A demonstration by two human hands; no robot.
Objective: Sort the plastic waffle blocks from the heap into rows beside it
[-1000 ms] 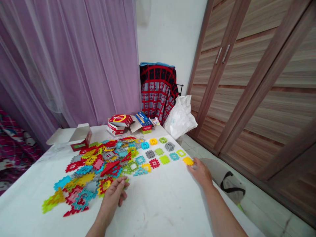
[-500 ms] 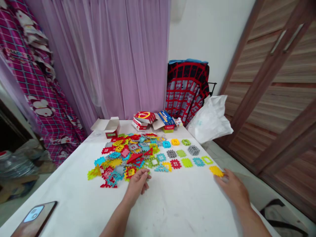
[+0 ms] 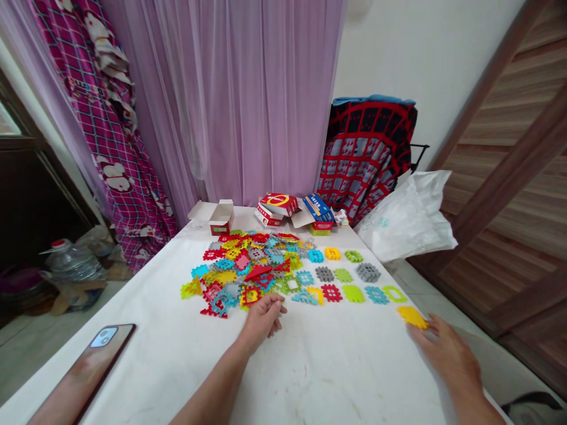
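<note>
— How much laid out apart on the white table [image 3: 336,372]?

— By the look of it, only the smaller share. Toward the right edge, farthest back: blue block [image 3: 316,256], yellow block [image 3: 326,254], green ring [image 3: 348,256]. Nearer: grey block [image 3: 324,274], small green piece [image 3: 342,275], dark grey block [image 3: 367,272]. Nearer again: red piece [image 3: 328,293], green square [image 3: 353,293], light blue piece [image 3: 376,295], green frame [image 3: 401,299].

— And left over?

— Far more, overlapping in a jumbled heap [image 3: 259,273], left of those rows, below the open box [image 3: 220,225] by the far left corner. Likely early on, judging by that bulk.

— Right hand [image 3: 456,354]?

— Gripping a yellow piece [image 3: 411,316] between thumb and fingers, close by the right edge, nearer than the green frame.

— Left hand [image 3: 261,319]?

— Just beside the heap's near side, fingers loosely curled. Impossible to tell whether holding anything or bare.
</note>
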